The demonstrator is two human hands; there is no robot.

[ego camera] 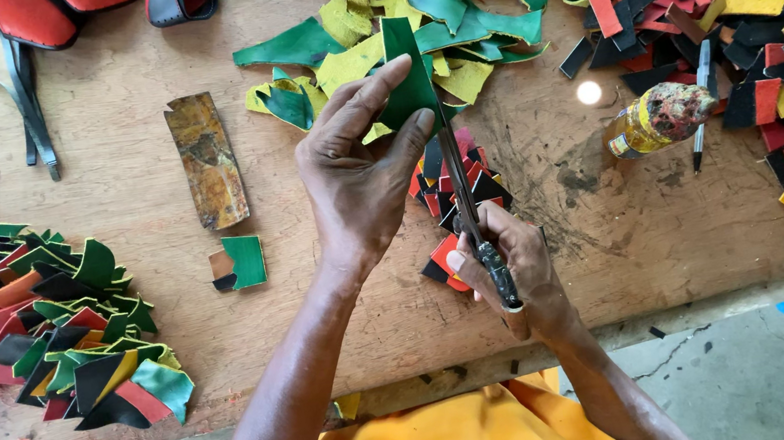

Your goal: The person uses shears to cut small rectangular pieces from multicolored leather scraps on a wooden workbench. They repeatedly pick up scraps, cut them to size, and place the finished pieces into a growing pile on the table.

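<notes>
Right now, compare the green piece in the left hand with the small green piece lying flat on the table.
The green piece in the left hand is pinched upright off the table against the scissors; the small green piece lies flat and untouched. The held one is long and narrow; the lying one is short and squarish. Both are green.

We see a matt green leather-like piece pinched in the left hand, and dull dark metal scissors gripped by the right hand. The wooden table looks rough, scuffed and stained. At 9 o'clock a pile of cut pieces looks matt and smooth; at 1 o'clock a glue-crusted plastic bottle shines slightly. A worn, mottled template strip lies at 11 o'clock.
</notes>
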